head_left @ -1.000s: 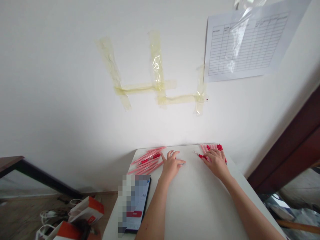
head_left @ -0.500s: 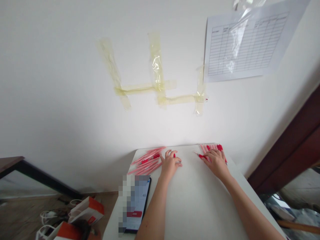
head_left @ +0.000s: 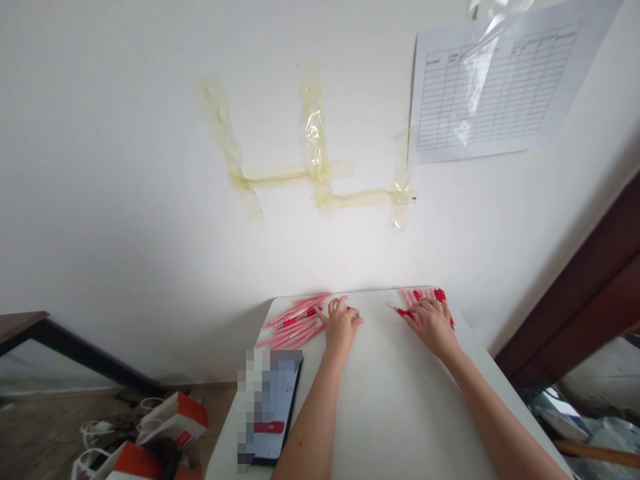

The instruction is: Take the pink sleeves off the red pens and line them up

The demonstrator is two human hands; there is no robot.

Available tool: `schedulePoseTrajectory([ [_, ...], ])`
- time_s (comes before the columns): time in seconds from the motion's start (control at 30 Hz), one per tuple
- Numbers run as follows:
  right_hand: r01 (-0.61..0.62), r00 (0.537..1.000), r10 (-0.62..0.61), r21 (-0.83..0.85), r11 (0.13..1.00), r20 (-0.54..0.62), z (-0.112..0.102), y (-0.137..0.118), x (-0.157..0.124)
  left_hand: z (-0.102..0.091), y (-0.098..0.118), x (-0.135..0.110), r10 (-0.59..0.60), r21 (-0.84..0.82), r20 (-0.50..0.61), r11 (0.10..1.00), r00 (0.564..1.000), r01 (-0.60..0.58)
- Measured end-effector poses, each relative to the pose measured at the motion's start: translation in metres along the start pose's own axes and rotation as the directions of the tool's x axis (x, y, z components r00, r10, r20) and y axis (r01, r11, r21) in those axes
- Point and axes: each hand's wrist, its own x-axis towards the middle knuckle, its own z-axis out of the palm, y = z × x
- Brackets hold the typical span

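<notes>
Over the left pile of pink pen barrels or refills (head_left: 290, 333), my left hand (head_left: 340, 328) has its outer fingers spread. Its thumb and forefinger close on a small red-and-grey pen part (head_left: 353, 311), mostly hidden by the fingers. Two red pen grips with grey tips lie among the pink sticks. On the right, my right hand (head_left: 434, 325) is closed around a red pen (head_left: 404, 312), whose thin pale tip points left. Beneath and behind that hand is a row of pink sticks with red ends (head_left: 429, 294), partly covered.
The white table (head_left: 395, 407) meets the wall at its back edge. A phone (head_left: 280, 407) lies at the table's left front. Paper bags (head_left: 173, 420) and cables are on the floor at left. A dark red wooden piece (head_left: 575, 293) stands at right.
My left hand has shifted slightly right, its thumb now nearer the fingers around the red-and-grey part. My right hand stays put. The number on the phone screen has changed.
</notes>
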Motion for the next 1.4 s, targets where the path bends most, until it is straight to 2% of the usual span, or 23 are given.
schedulePoseTrajectory([
  [0.33,-0.013,1.000,0.013,0.012,1.000,0.023,0.000,0.001,0.000,0.001,0.000,0.000,0.007,0.007,-0.016,1.000,1.000,-0.007],
  [0.67,0.007,1.000,-0.007,0.025,1.000,0.004,0.004,0.003,-0.001,-0.007,0.001,0.000,-0.016,-0.018,0.017,1.000,1.000,0.017],
  [0.87,0.093,0.995,-0.097,0.108,0.990,0.025,0.008,0.006,0.000,-0.016,0.006,-0.006,0.088,-0.077,-0.029,0.993,0.996,-0.090],
  [1.07,0.171,0.977,-0.190,0.172,0.970,0.099,0.008,0.004,0.000,-0.019,0.015,-0.014,0.164,-0.128,0.005,0.978,0.986,-0.162],
  [1.23,0.176,0.970,-0.206,0.220,0.960,0.125,0.009,-0.002,-0.001,-0.014,0.018,-0.015,0.196,-0.151,0.022,0.970,0.980,-0.191],
  [1.4,0.157,0.976,-0.190,0.263,0.952,0.105,0.012,-0.004,-0.001,-0.010,0.015,-0.014,0.178,-0.171,-0.024,0.969,0.984,-0.180],
])
